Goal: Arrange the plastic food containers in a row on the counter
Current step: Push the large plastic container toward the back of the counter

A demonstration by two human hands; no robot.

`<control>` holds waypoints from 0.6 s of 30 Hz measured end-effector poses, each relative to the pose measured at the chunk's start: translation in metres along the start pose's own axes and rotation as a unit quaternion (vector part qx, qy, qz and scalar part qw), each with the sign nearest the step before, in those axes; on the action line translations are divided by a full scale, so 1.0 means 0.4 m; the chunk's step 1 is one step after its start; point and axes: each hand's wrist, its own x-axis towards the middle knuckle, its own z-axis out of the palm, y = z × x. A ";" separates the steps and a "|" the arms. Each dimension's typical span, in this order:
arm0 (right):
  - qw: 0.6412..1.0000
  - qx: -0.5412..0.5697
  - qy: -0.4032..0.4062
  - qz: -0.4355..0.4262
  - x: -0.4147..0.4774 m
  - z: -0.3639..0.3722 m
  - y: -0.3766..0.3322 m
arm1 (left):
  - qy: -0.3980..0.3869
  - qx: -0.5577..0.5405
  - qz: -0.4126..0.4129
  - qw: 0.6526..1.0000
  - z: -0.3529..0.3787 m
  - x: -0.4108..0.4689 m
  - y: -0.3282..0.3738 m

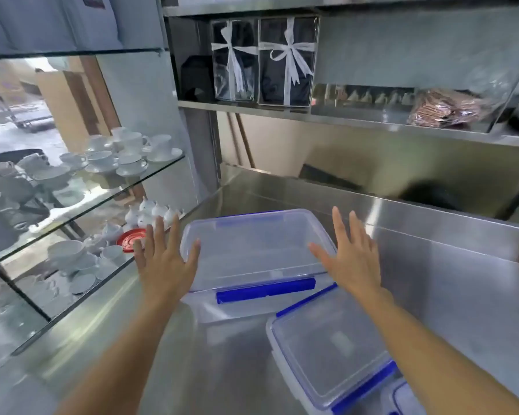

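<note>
A large clear plastic container [252,250] with a lid and blue latches stands on the steel counter [447,280]. My left hand [162,259] is at its left side, fingers spread, thumb against the lid's edge. At its right side is my right hand [351,256], also with spread fingers, thumb over the lid's corner. Neither hand grips it. A smaller container [333,348] of the same kind sits closer to me, to the right. The corner of a third container [405,399] shows at the bottom edge.
Glass shelves [102,199] with white cups, saucers and a red lid [129,239] stand close on the left. A steel shelf [342,118] above holds ribboned gift boxes [264,61] and packets. Bare steel counter stretches away to the right.
</note>
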 end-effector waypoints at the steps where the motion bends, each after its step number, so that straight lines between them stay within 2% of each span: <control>1: 0.999 0.018 -0.022 0.024 0.000 0.010 -0.002 | -0.025 0.002 -0.033 0.999 0.002 -0.002 -0.014; 3: 0.995 0.053 -0.055 0.069 0.004 0.031 -0.004 | -0.060 -0.019 -0.083 0.995 0.012 0.001 -0.041; 5: 0.984 0.093 -0.102 0.115 0.006 0.051 0.002 | -0.099 -0.113 -0.145 0.978 0.017 0.004 -0.056; 7: 0.975 0.111 -0.132 0.142 0.013 0.060 -0.001 | -0.133 -0.199 -0.200 0.950 0.024 0.010 -0.059; 10: 0.968 0.134 -0.146 0.155 0.030 0.060 -0.004 | -0.193 -0.291 -0.300 0.888 0.031 0.024 -0.057; 11: 0.965 0.148 -0.147 0.157 0.035 0.060 -0.005 | -0.216 -0.302 -0.317 0.873 0.030 0.027 -0.052; 13: 0.956 0.191 -0.139 0.171 0.045 0.064 -0.005 | -0.248 -0.305 -0.316 0.864 0.030 0.034 -0.046; 16: 0.936 0.266 -0.104 0.207 0.066 0.063 -0.001 | -0.253 -0.340 -0.324 0.846 0.035 0.034 -0.036; 18: 0.904 0.339 -0.070 0.252 0.084 0.055 0.003 | -0.242 -0.353 -0.339 0.838 0.041 0.024 -0.025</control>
